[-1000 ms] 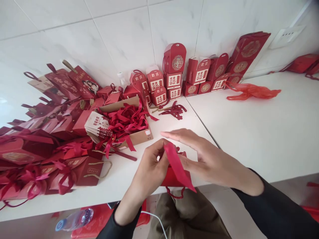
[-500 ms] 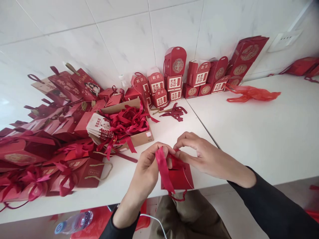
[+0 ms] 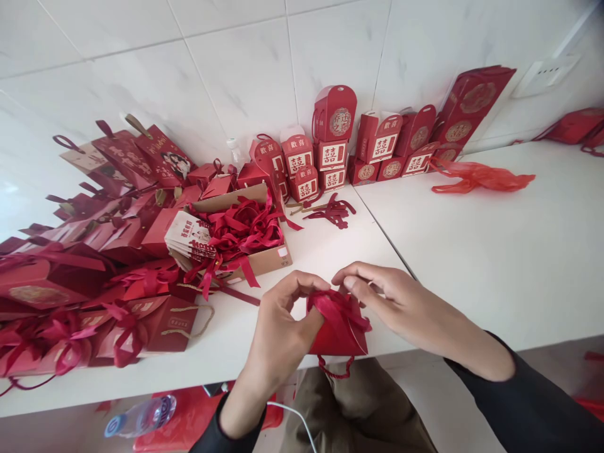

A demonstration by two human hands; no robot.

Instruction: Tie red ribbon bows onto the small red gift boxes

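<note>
The left hand (image 3: 283,324) pinches red ribbon (image 3: 336,312) over a small red box (image 3: 340,345), under both hands; the right hand (image 3: 389,299) curls loosely beside it, its grip unclear. Beyond the left hand, a cardboard carton (image 3: 270,258) blocks the way to red gift bags (image 3: 163,157).

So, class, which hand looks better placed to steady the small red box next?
Probably the left hand: its thumb appears to touch the small red box, while the right hand, by the ribbon, shows no clear contact.
</note>
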